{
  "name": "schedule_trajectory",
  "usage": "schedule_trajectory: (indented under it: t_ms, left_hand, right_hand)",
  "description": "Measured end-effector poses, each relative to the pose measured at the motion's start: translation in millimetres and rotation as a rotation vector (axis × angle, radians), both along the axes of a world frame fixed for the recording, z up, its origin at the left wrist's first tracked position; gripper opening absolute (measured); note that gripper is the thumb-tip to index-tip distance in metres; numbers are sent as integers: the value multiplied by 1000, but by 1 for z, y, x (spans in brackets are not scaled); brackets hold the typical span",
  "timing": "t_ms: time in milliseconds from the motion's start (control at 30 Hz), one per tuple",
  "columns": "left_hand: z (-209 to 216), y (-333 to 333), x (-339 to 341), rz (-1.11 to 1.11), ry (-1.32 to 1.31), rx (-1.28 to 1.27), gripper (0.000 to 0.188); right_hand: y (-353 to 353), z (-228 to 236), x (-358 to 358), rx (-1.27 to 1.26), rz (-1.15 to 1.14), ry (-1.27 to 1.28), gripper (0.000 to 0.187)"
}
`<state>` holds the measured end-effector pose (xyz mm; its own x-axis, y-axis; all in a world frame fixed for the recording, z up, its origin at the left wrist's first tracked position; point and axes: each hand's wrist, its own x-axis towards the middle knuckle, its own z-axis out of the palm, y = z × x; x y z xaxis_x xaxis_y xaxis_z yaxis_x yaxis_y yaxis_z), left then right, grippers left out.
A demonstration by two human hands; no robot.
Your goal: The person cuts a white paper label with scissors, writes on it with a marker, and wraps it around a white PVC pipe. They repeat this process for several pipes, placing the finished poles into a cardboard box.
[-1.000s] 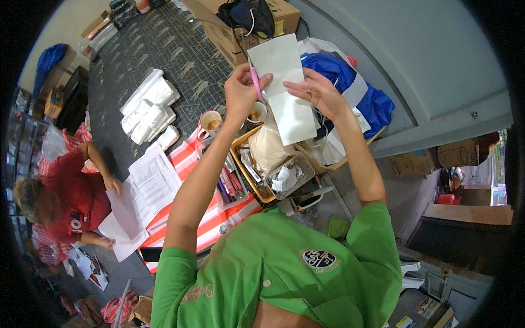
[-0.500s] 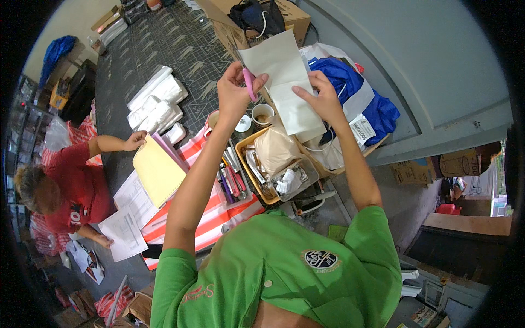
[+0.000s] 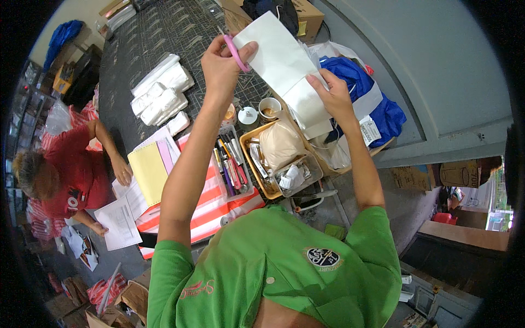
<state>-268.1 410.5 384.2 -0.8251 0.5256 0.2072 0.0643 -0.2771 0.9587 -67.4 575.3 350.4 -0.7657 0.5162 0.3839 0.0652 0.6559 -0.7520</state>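
So my green shirt (image 3: 235,257) has a round black badge (image 3: 322,258) with white lettering plus some pink script (image 3: 197,290), and there's dark print on a white label (image 3: 369,130) by the blue bag (image 3: 391,116). The white paper (image 3: 273,54) is up between my hands, beyond the yellow tray (image 3: 253,168). My left hand (image 3: 220,68) grips pink scissors (image 3: 234,53), thumb on the paper's left edge. My right hand (image 3: 336,97) pinches the right edge, thumb flat on top.
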Motion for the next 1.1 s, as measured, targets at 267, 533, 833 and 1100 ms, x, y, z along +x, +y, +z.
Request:
schedule_trajectory:
  t_ms: [267, 533, 833, 1100]
  left_hand:
    - [-43, -6, -7, 24, -211, 180, 51]
    - [-25, -41, -64, -150, 384, -295, 48]
    - [-27, -28, -39, -34, 6, -35, 43]
    - [-75, -91, -127, 419, -26, 330, 48]
  right_hand:
    - [-4, -4, 4, -50, 89, -44, 38]
    - [2, 10, 14, 128, 202, -176, 36]
    - [3, -5, 12, 76, 125, -31, 33]
    - [48, -14, 27, 97, -134, -75, 26]
